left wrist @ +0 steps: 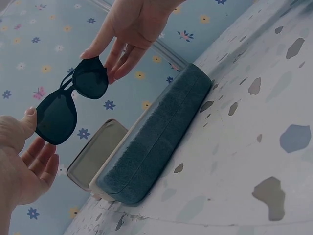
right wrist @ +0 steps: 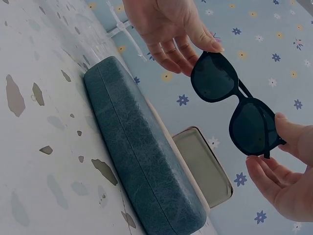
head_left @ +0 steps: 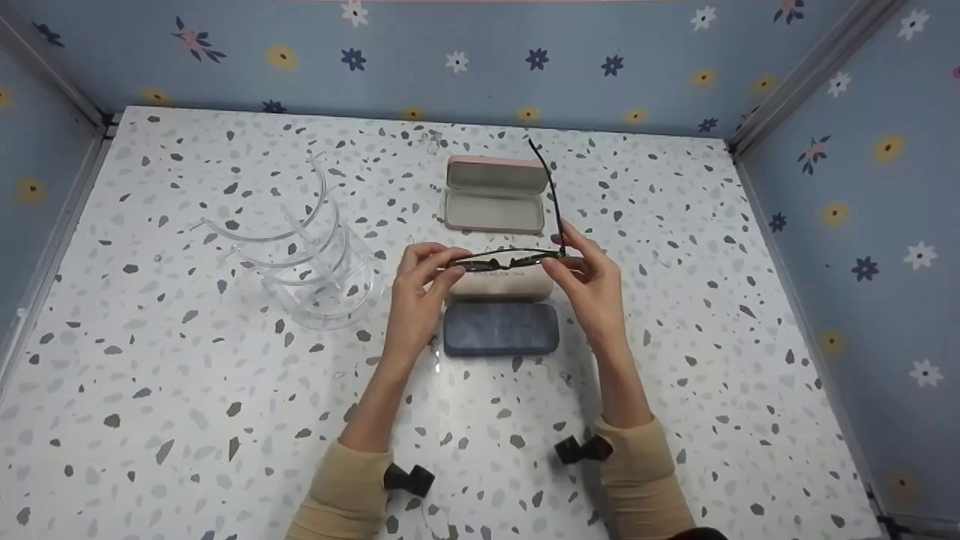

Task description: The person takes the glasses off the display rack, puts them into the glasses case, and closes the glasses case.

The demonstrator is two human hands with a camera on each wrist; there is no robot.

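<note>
Sunglasses pinched at each end, left hand and right hand fingertips grasping frame, level above closed cases, one temple unfolded

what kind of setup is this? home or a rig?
Probably a staged recording booth, not a home: a speckled terrazzo-pattern tabletop boxed in by floral blue wall panels with metal corner posts, and props laid out: glasses cases and a clear rack.
</note>
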